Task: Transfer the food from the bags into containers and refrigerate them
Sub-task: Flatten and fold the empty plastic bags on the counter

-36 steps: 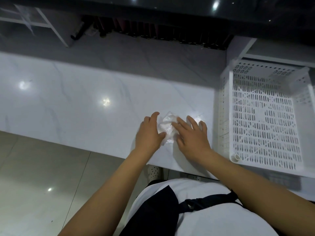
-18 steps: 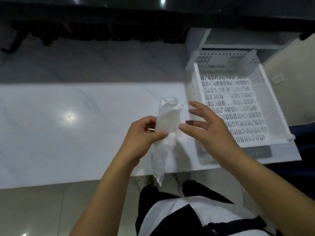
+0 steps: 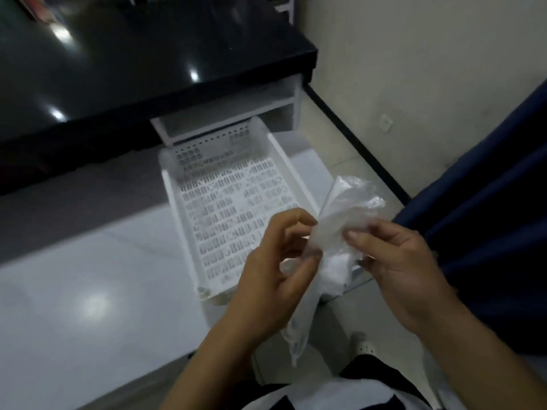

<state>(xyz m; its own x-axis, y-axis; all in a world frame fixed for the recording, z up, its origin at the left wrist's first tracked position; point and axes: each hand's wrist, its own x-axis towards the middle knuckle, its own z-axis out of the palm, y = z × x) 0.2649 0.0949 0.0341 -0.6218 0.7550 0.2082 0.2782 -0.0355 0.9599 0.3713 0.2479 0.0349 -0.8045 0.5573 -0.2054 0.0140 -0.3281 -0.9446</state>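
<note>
Beyond the counter's (image 3: 88,291) right edge, left hand (image 3: 275,279) and right hand (image 3: 396,261) pinch the bag (image 3: 340,220); best keep both pinches firm.

Thin crinkled clear plastic bag (image 3: 349,208), perforated white plastic basket (image 3: 236,208) (matt), glossy marble-look counter (image 3: 88,291).

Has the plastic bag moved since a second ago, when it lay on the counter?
Yes. The bag is off the counter, held up by the left hand and right hand beside the basket's near right corner.
</note>
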